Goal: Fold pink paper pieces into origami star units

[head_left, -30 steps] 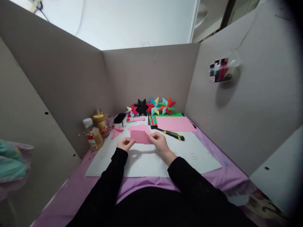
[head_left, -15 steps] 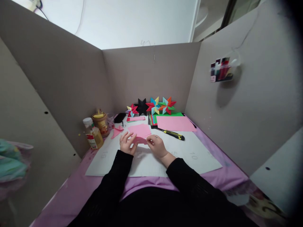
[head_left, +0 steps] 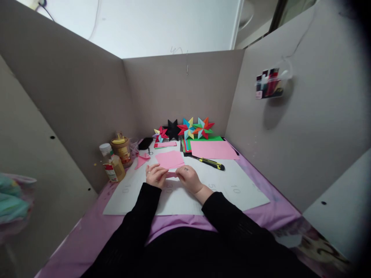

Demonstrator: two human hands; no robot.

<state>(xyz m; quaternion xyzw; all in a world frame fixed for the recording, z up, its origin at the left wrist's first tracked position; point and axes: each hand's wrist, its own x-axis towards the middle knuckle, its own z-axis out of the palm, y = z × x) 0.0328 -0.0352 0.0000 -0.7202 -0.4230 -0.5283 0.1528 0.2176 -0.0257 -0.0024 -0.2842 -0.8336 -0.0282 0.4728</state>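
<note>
Between my two hands is a small piece of pink paper (head_left: pixel 171 175), showing as a narrow folded band. My left hand (head_left: pixel 155 175) pinches its left end, and my right hand (head_left: pixel 189 178) grips the right end with fingers curled closed. Parts of the paper are hidden behind my fingers. Just beyond lies a stack of pink paper squares (head_left: pixel 170 159) on the white board (head_left: pixel 185 202). Folded pink paper pieces (head_left: pixel 142 160) rest to the left of that stack.
A yellow-and-black utility knife (head_left: pixel 213 164) lies right of the squares, before a large pink sheet (head_left: pixel 214 150). Folded paper stars (head_left: pixel 188 128) stand along the back panel. At left are a glue bottle (head_left: pixel 114 164), a brown jar (head_left: pixel 121 151) and small scissors (head_left: pixel 150 151).
The pink paper in my hands has gone from a wider, open shape to a narrow band. My left fingers have drawn closer together on it. The camera view has shifted slightly.
</note>
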